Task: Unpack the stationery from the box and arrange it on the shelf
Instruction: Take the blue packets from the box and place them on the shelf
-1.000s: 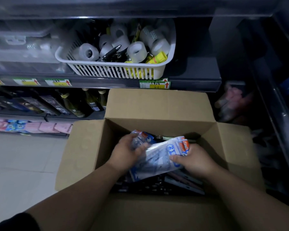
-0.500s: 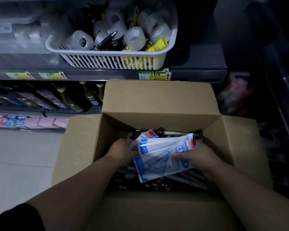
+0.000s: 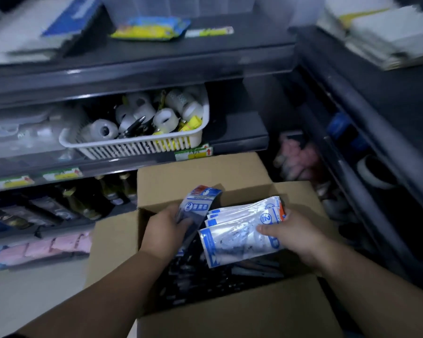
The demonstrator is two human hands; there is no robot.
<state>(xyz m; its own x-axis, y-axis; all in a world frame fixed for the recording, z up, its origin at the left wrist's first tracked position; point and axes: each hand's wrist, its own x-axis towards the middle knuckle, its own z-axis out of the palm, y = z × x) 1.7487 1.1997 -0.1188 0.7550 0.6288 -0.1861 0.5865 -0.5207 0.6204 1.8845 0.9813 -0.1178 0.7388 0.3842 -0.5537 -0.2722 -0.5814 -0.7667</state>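
Watching from my end: two hands over one open box [image 3: 230, 311]. The left hand [image 3: 165, 234] is curled round a single blue-and-white packet [image 3: 195, 206], which stands up on end just past the fingers. The right hand [image 3: 293, 234] pinches a fanned stack [image 3: 239, 237] of the same packets, thumb on top, fingers underneath. I count at least three blue corners, can't swear to more. The stack lies between the two hands, its left end just beside the left knuckles, and both lots are held above a dark jumble of more stationery down in the box. Beyond the left hand's packet, on the shelf [image 3: 239, 140], there's one white basket [image 3: 137, 146] with roughly eight tape rolls [image 3: 103, 129], too blurry to be sure. Three price tags [image 3: 193, 152] run along that shelf's edge.
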